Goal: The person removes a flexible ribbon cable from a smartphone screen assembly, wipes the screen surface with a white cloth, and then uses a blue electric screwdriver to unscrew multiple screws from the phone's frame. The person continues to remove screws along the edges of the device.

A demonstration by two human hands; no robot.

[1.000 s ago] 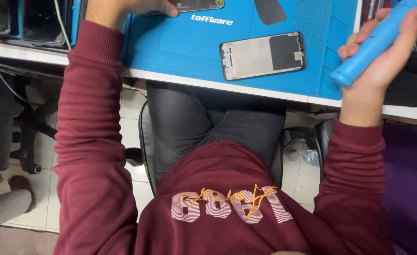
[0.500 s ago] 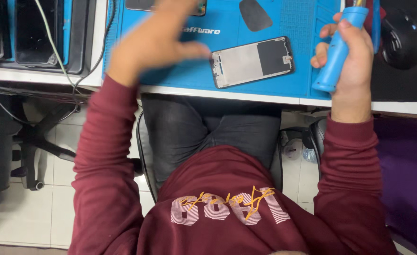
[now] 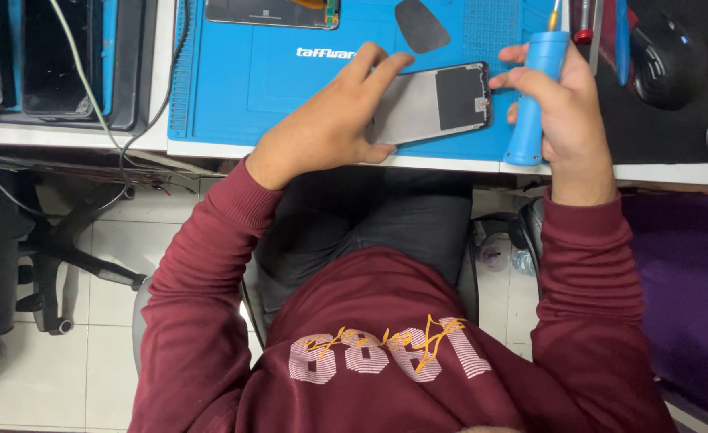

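My left hand (image 3: pixel 334 120) rests its fingers on the left part of a phone screen panel (image 3: pixel 442 100) that lies face down on the blue work mat (image 3: pixel 249 80) near the desk's front edge. My right hand (image 3: pixel 562 112) grips a blue electric screwdriver (image 3: pixel 534 96) upright, just right of the panel, its tip pointing away from me. Both sleeves are maroon.
A second phone panel (image 3: pixel 273 11) and a dark oval pad (image 3: pixel 420 24) lie at the far side of the mat. A black mouse (image 3: pixel 665 60) sits on a dark pad at right. Black trays (image 3: pixel 57 64) and cables stand at left. Below the desk are chair legs and tiled floor.
My left hand came down from the air onto the screen panel. My right hand turned the blue screwdriver upright and moved it closer to the panel.
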